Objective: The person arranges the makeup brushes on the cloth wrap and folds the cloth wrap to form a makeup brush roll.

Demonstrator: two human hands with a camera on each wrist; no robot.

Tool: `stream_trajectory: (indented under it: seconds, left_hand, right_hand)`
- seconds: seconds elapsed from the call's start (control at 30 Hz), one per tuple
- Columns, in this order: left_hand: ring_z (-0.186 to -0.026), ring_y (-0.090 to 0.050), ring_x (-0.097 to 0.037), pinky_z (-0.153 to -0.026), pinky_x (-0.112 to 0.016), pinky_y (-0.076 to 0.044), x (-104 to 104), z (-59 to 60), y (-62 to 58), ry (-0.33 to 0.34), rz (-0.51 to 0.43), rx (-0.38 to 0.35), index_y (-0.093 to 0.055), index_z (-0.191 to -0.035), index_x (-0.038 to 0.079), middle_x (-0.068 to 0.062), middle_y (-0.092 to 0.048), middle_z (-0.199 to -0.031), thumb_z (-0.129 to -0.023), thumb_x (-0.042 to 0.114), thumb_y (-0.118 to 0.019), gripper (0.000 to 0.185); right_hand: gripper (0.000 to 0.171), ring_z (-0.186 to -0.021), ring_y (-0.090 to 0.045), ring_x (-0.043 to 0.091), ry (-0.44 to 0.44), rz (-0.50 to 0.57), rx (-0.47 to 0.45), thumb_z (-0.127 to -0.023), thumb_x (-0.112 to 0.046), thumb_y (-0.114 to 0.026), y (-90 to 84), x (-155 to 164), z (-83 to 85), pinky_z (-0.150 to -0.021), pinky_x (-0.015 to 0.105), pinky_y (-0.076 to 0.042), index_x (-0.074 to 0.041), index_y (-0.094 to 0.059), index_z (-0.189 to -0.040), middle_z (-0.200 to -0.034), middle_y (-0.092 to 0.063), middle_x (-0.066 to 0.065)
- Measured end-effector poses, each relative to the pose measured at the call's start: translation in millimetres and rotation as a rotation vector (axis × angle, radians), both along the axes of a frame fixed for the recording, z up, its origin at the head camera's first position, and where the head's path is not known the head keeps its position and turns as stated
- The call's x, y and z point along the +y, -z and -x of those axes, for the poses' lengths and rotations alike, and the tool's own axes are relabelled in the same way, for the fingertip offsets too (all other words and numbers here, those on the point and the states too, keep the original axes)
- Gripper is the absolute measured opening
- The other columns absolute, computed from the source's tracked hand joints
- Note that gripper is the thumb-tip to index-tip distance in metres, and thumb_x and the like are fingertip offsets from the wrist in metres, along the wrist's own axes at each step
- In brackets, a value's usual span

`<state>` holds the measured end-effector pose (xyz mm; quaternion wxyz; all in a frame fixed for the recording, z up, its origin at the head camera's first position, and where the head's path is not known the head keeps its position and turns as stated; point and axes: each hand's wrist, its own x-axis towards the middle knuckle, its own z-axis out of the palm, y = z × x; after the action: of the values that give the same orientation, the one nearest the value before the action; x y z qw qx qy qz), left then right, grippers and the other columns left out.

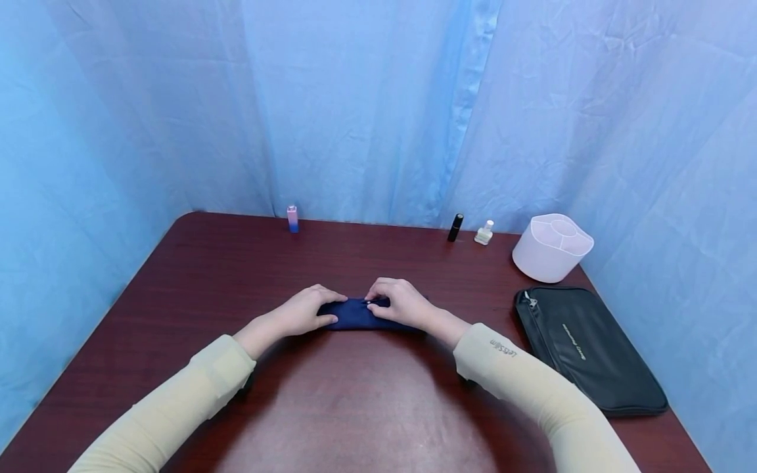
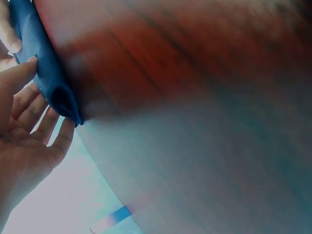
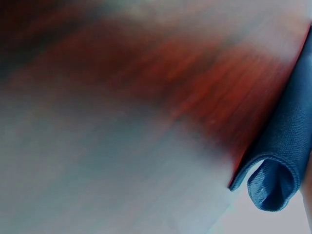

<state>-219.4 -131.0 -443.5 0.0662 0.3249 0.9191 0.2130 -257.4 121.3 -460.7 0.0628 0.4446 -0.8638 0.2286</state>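
Observation:
A dark blue piece of fabric (image 1: 355, 314), rolled into a long flat bundle, lies across the middle of the table. Its open, curled ends show in the left wrist view and in the right wrist view, where the fabric roll (image 3: 287, 141) is at the right edge. My left hand (image 1: 304, 310) holds the left end, thumb on the near side and fingers round the far side. On the right part, my right hand (image 1: 405, 303) pinches the top of the fabric between thumb and forefinger. A tiny pale spot shows at those fingertips, too small to identify.
A pink-and-blue tube (image 1: 292, 219), a black tube (image 1: 455, 228) and a small white-capped bottle (image 1: 483, 233) stand along the table's back edge. To the right are a white divided holder (image 1: 544, 259) and a black zipped case (image 1: 597, 348). Blue curtains (image 1: 355, 112) surround the table.

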Motion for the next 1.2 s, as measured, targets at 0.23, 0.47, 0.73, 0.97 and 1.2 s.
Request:
stream_trajectory:
  seconds: [0.23,0.47,0.73,0.97,1.2]
  left_hand:
    - [-0.116,-0.054,-0.026,-0.099,-0.043,-0.043,-3.4,-0.5,2.1,-0.017,0.003,0.010,-0.058,-0.129,0.006,-0.009,-0.061,-0.125,-0.089,0.022,-0.066,0.043]
    - [-0.113,-0.055,-0.026,-0.097,-0.042,-0.044,-4.5,-1.0,0.9,-0.015,-0.001,0.019,-0.058,-0.127,0.004,-0.010,-0.062,-0.124,-0.088,0.022,-0.067,0.044]
    - [-0.116,-0.053,-0.027,-0.099,-0.043,-0.043,-3.5,0.4,-2.1,-0.005,0.002,-0.018,-0.057,-0.129,0.005,-0.011,-0.060,-0.126,-0.088,0.023,-0.067,0.046]
    - [-0.125,-0.048,-0.030,-0.104,-0.046,-0.038,-11.0,2.4,-3.4,0.028,-0.004,-0.036,-0.053,-0.133,0.004,-0.013,-0.054,-0.134,-0.088,0.022,-0.068,0.051]
    - [-0.135,-0.036,-0.033,-0.108,-0.050,-0.032,-32.0,-3.4,-6.8,-0.013,-0.010,-0.040,-0.046,-0.139,0.005,-0.015,-0.043,-0.145,-0.088,0.024,-0.068,0.059]
  right_hand:
    - [0.010,-0.086,-0.060,0.006,-0.015,-0.017,0.007,-0.090,-0.021,-0.064,-1.5,-2.5,-0.8,-0.079,0.024,-0.051,-0.015,-0.069,-0.096,-0.096,-0.065,-0.005]
    - [0.009,-0.091,-0.059,0.008,-0.027,-0.045,0.025,-0.091,-0.019,-0.063,-1.2,-4.0,-1.4,-0.082,0.027,-0.050,-0.014,-0.068,-0.097,-0.098,-0.065,-0.004]
    - [0.015,-0.094,-0.060,0.007,-0.034,-0.035,-0.066,-0.092,-0.022,-0.063,-3.1,2.6,-0.4,-0.085,0.026,-0.050,-0.015,-0.068,-0.104,-0.102,-0.064,-0.005]
    - [0.036,-0.109,-0.058,0.010,-0.044,-0.042,-0.147,-0.091,-0.022,-0.064,-13.0,29.6,-5.5,-0.094,0.031,-0.048,-0.011,-0.060,-0.125,-0.119,-0.061,-0.002]
    - [0.045,-0.124,-0.048,0.014,0.027,-0.120,-0.113,-0.090,-0.030,-0.064,-23.3,71.3,-15.2,-0.101,0.039,-0.043,-0.016,-0.055,-0.132,-0.133,-0.054,-0.001]
